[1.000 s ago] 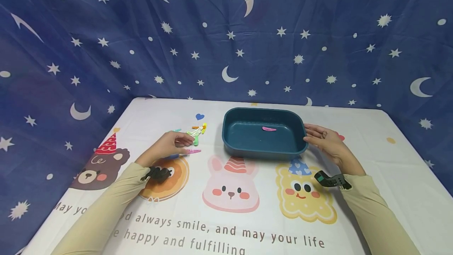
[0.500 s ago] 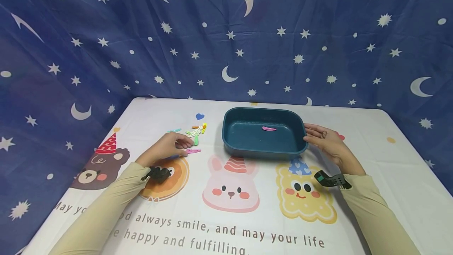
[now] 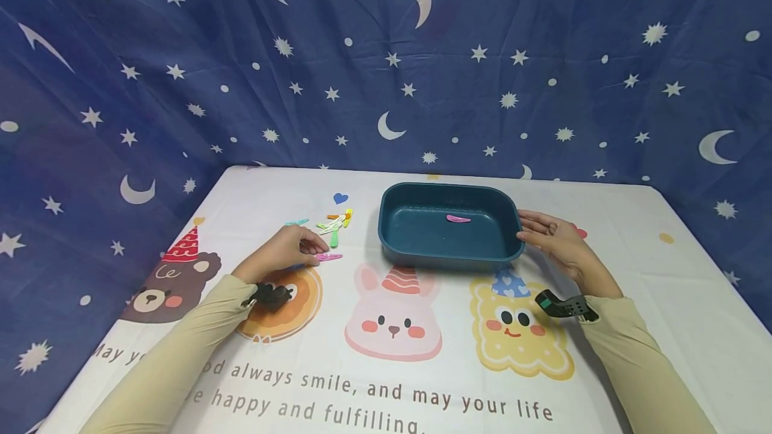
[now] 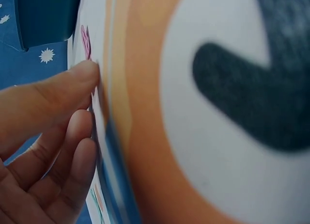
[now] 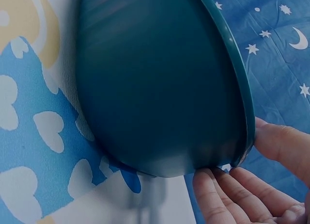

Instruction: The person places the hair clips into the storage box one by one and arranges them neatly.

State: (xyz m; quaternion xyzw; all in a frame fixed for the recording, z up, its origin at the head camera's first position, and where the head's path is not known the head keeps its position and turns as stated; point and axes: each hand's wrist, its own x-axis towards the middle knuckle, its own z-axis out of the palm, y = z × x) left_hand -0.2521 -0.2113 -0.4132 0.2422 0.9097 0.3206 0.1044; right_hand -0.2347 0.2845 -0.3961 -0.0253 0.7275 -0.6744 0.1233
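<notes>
At the left of the table my left hand is at one end of a pink hair clip, which lies on the cloth. In the left wrist view the thumb and forefinger close around that end of the clip; the fingertip contact is partly hidden. My right hand holds the right end of a dark teal plastic basin. In the right wrist view its thumb is at the basin's rim and its fingers touch the outer wall. Another pink hair clip lies inside the basin.
Just beyond the left hand lie a green clip, white clips, a yellow clip, an orange clip and a light blue clip. A star-patterned blue curtain hangs behind the table.
My left fingers have drawn down and slightly back towards the pink clip, so more of the green and light blue clips shows. My right hand and the basin have stayed still.
</notes>
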